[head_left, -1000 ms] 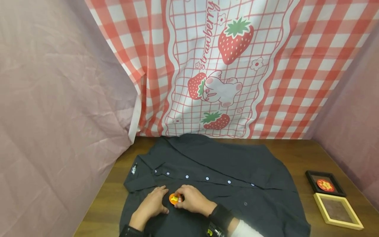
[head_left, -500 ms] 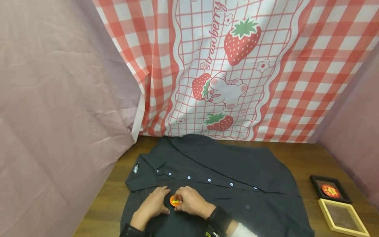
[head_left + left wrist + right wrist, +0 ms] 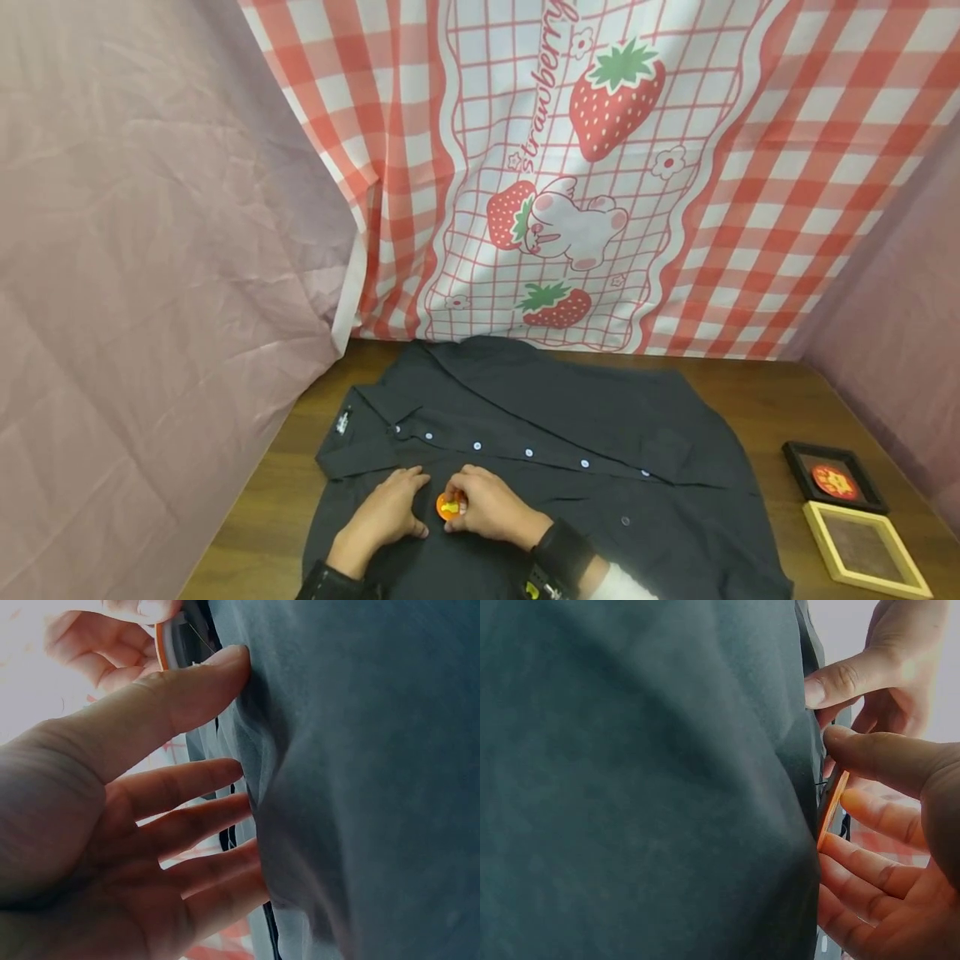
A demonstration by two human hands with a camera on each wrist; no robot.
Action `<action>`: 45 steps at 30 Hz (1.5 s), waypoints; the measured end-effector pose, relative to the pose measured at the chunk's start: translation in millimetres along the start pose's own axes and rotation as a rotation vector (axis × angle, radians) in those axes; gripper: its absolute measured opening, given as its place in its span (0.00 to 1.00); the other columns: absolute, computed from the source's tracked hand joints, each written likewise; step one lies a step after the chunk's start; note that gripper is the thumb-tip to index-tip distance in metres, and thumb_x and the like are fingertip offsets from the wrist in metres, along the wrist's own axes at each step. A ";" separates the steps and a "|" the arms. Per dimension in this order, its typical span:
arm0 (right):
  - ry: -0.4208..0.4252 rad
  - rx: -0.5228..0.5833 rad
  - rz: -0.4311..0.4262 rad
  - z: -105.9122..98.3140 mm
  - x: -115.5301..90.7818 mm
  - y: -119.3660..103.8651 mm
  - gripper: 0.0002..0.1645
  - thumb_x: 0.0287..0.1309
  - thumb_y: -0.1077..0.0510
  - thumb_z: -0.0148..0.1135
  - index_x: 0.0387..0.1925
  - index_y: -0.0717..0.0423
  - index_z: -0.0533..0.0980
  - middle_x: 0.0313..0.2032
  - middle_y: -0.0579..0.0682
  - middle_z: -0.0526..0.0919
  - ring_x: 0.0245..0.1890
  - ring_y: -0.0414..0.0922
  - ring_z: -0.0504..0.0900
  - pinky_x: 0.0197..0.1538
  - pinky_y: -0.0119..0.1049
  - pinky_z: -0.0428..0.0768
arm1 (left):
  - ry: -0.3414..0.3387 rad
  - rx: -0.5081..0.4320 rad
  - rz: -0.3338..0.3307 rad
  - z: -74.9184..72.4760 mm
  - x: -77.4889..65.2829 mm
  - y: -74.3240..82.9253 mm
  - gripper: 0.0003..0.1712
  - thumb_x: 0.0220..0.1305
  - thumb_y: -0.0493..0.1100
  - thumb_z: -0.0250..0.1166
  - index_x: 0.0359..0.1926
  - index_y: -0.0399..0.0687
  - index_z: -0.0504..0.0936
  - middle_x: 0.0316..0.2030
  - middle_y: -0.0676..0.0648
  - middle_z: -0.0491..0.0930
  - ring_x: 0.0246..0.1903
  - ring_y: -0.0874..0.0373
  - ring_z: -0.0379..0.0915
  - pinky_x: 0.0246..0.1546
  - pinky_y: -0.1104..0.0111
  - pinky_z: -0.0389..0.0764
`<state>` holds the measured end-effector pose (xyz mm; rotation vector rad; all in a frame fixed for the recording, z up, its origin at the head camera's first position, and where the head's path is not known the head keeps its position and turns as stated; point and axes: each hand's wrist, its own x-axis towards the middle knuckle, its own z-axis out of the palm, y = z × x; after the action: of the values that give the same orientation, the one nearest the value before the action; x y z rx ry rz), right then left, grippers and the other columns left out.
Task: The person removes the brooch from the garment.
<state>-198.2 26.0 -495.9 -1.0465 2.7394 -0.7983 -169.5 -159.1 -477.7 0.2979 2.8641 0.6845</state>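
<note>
Legibly, "strawberry" point(image 3: 542, 87) being shown on curtain point(image 3: 780, 192) behind desk point(image 3: 247, 537); orange badge point(image 3: 446, 507) being pinched by right hand point(image 3: 495, 510), shirt point(image 3: 675, 533) being touched by unclenched left hand point(image 3: 385, 510).

The right hand point(image 3: 493, 508) is hiding part of the orange badge point(image 3: 444, 508). The head view's bottom edge is cutting off the dark shirt point(image 3: 592, 517) and left wristband point(image 3: 332, 583); the collar label point(image 3: 343, 421) is showing marks too small to read.

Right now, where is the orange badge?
In the head view, the orange badge is low, near centre, over the dark shirt, pinched by the right hand beside the left hand.
</note>
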 end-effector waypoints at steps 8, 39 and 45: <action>0.009 0.058 0.027 -2.7 -1.9 4.5 0.17 0.43 0.48 0.78 0.35 0.47 0.81 0.31 0.38 0.76 0.29 0.30 0.70 0.35 0.24 0.73 | -0.018 -0.025 0.009 -1.1 1.4 -0.7 0.38 0.40 0.39 0.80 0.56 0.33 0.78 0.61 0.34 0.74 0.62 0.36 0.68 0.61 0.42 0.69; 0.059 0.271 0.016 -11.6 0.7 7.4 0.16 0.44 0.56 0.78 0.36 0.54 0.82 0.32 0.46 0.80 0.29 0.33 0.77 0.33 0.23 0.75 | 0.023 -0.050 0.071 -3.4 2.1 -0.6 0.22 0.58 0.38 0.67 0.55 0.37 0.79 0.55 0.38 0.80 0.58 0.40 0.74 0.59 0.45 0.72; 0.074 0.298 0.022 -10.4 -2.2 10.0 0.16 0.43 0.56 0.78 0.35 0.55 0.82 0.31 0.46 0.79 0.28 0.33 0.77 0.32 0.23 0.75 | 0.020 -0.041 0.066 -0.9 2.8 0.1 0.23 0.58 0.38 0.67 0.55 0.37 0.79 0.55 0.38 0.80 0.58 0.40 0.74 0.59 0.46 0.72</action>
<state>-205.3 38.3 -492.2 -0.9404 2.5741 -1.2184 -172.4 -158.7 -477.3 0.3832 2.8660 0.7619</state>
